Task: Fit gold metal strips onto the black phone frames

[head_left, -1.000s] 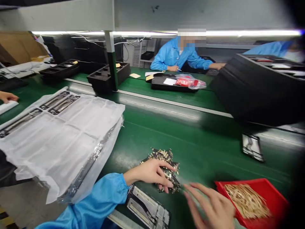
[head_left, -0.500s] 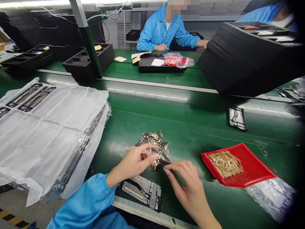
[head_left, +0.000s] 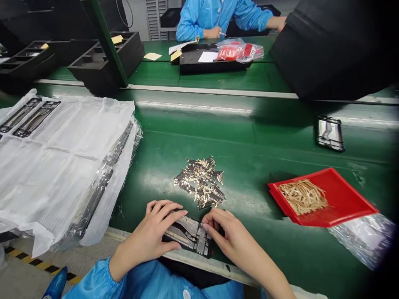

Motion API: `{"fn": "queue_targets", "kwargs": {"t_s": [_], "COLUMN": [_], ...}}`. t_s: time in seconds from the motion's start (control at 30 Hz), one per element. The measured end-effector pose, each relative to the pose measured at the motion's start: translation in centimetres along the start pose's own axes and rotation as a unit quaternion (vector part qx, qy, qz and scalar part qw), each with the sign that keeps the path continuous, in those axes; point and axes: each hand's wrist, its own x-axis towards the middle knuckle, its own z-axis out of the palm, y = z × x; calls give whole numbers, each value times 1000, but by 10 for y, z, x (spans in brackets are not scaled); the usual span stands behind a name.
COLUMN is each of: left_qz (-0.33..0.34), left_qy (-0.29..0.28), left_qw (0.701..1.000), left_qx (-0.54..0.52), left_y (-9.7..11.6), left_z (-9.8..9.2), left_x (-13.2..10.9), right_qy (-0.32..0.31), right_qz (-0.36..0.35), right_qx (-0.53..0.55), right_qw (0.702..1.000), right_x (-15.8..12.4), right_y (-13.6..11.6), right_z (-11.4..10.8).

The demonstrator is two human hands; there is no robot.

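Left hand lies spread over the metal frame at six o'clock; right hand presses its fingertips on the frame's right end, no pinch. Step looks like steadying the frame; next move needs a hand freed. Gold pieces lie at twelve, red tray at three.

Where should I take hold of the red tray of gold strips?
Pinch the near rim of the red tray with your right hand, coming from your side: that raised edge faces you and is bare there, while the gold strips heap toward the tray's left.
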Motion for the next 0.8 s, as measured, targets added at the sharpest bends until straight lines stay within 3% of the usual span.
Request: {"fn": "queue_targets", "kwargs": {"t_s": [0.8], "left_qz": [13], "left_qy": [15], "left_qw": [1000], "left_qx": [9], "left_y": [-3], "left_z": [1], "left_x": [-1], "right_qy": [-1], "right_qz": [6], "right_qx": [11], "right_qw": [1000], "right_x": [1], "right_y": [0], "right_z": [-1]}}
